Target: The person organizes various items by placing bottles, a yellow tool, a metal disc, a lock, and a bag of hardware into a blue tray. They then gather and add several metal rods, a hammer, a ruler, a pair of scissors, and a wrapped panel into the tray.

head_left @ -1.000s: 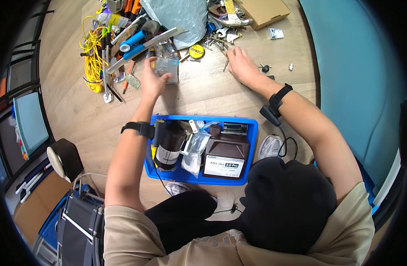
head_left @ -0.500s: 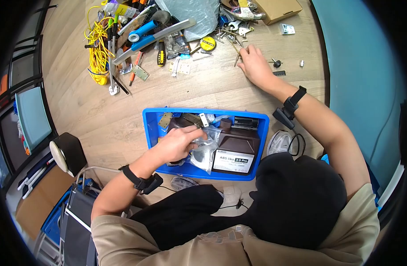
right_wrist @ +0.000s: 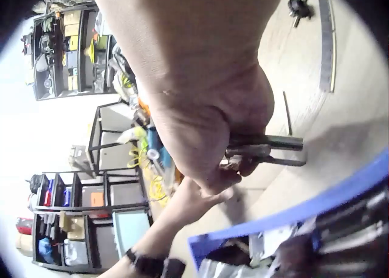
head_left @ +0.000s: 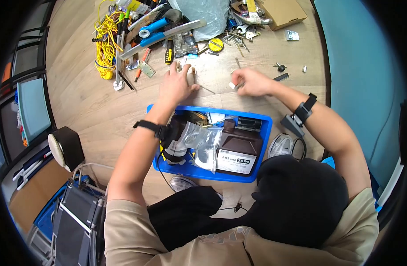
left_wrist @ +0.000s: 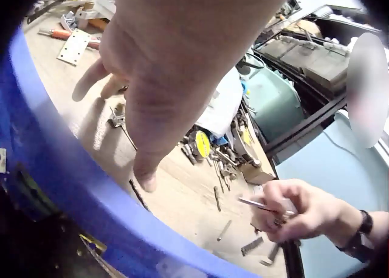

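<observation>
My left hand (head_left: 179, 84) reaches over the wooden floor just beyond the blue bin (head_left: 267, 128), fingers spread and thumb stretched out. Small metal hardware (left_wrist: 117, 117) lies below its fingers in the left wrist view, and a thin dark rod (left_wrist: 138, 195) lies by the thumb tip. My right hand (head_left: 252, 83) is curled round several slim metal pieces (right_wrist: 282, 144), whose ends stick out of the fist; their exact kind I cannot tell. Inside the bin are a brown bottle labelled ABS-like (head_left: 239, 148), a clear plastic bag (head_left: 205, 153) and a dark bottle with a pale label (head_left: 174, 148).
Beyond the hands, a pile holds yellow cord (head_left: 107, 44), a blue-handled tool (head_left: 161, 35), a grey plastic bag (head_left: 203, 17), a yellow round case (head_left: 216, 44) and a hammer (head_left: 254, 17). A cardboard box (head_left: 281, 13) sits at the far right. A black strip (head_left: 281, 77) lies near my right wrist.
My left hand held a clear plastic box by the pile, then dipped into the bin; now it is back over the floor without the box. My right hand has drawn nearer with metal pieces.
</observation>
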Tool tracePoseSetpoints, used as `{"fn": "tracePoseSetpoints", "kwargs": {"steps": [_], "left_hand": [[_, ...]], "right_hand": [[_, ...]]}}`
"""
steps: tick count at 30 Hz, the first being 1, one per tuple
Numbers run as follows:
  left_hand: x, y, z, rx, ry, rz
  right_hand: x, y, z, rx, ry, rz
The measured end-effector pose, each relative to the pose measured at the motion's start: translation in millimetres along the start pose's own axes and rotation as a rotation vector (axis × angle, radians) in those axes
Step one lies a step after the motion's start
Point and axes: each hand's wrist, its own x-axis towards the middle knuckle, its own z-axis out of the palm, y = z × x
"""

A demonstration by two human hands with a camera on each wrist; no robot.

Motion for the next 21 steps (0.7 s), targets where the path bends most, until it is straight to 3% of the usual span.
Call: {"fn": "tracePoseSetpoints", "kwargs": {"steps": [1, 3, 4, 6, 9, 12, 14, 16, 18, 20, 21], "left_hand": [[9, -2, 6, -0.008, 0.004, -0.002], [16, -9, 21, 0.035, 0.032, 0.217], [17, -7, 21, 0.031, 0.031, 0.217], [10, -1, 17, 0.052, -0.157, 0.338], [8, -3, 28, 0.155, -0.090, 0.402], [12, -6, 29, 0.189, -0.066, 0.524], [9, -4, 27, 0.168, -0.032, 0.598], [5, 4, 29, 0.106, -0.080, 0.693], [5, 1, 38, 0.127, -0.083, 0.733], [11, -2, 41, 0.174, -0.142, 0.717], [15, 0, 37, 0.201, -0.194, 0.706]], "right_hand": [[-3, -13, 6, 0.048, -0.113, -0.064], [-12, -39, 28, 0.154, -0.311, -0.168], [-16, -48, 40, 0.213, -0.389, -0.212], [-24, -62, 64, -0.057, -0.368, -0.354], [-30, -58, 86, -0.207, -0.414, -0.436], [-26, -55, 72, -0.247, -0.477, -0.430], [-13, -42, 47, -0.185, -0.232, -0.542], [-10, -25, -1, -0.254, 0.098, -0.283], [-14, 6, -50, -0.499, 0.551, -0.039], [-31, 46, -96, -0.740, 0.794, 0.331], [-46, 57, -111, -0.689, 0.757, 0.527]]}}
